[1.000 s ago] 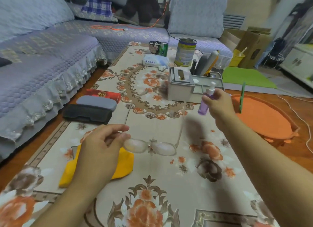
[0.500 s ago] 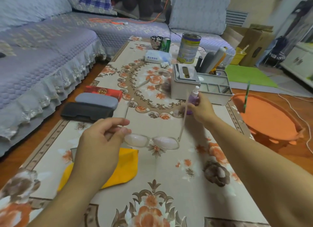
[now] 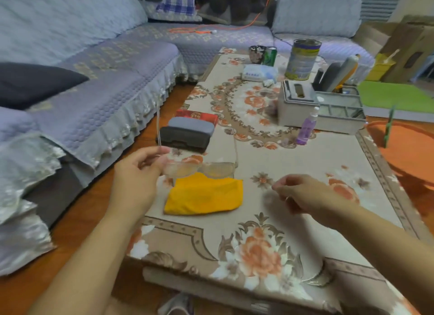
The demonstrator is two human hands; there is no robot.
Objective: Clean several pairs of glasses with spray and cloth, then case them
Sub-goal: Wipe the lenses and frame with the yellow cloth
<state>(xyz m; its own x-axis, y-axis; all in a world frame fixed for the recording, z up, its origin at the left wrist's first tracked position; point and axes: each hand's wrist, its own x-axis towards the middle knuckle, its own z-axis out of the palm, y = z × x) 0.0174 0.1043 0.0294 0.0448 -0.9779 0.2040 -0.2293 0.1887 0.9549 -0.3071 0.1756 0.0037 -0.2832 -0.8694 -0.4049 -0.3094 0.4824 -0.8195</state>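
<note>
My left hand [image 3: 138,180] pinches a pair of clear-framed glasses [image 3: 202,169] at the left lens corner and holds them above the table, temples pointing away. Just beneath the lenses lies a folded yellow cloth [image 3: 206,196]. My right hand [image 3: 298,195] hovers to the right of the cloth, fingers loosely curled, holding nothing. The small purple spray bottle [image 3: 306,126] stands upright on the table beside the grey box. Two glasses cases, a grey one [image 3: 191,124] on a dark one [image 3: 183,138], sit at the table's left edge.
A grey tissue box [image 3: 296,103] and organiser tray [image 3: 340,112] stand mid-table; a tin can [image 3: 303,58], cups and a tissue pack are farther back. A red box [image 3: 197,115] lies behind the cases. The sofa [image 3: 94,79] runs along the left; an orange basin [image 3: 411,148] is right.
My right hand set the spray bottle down by the grey box and drew back toward me, empty. The left hand kept the glasses, now over the yellow cloth. The view shifted left.
</note>
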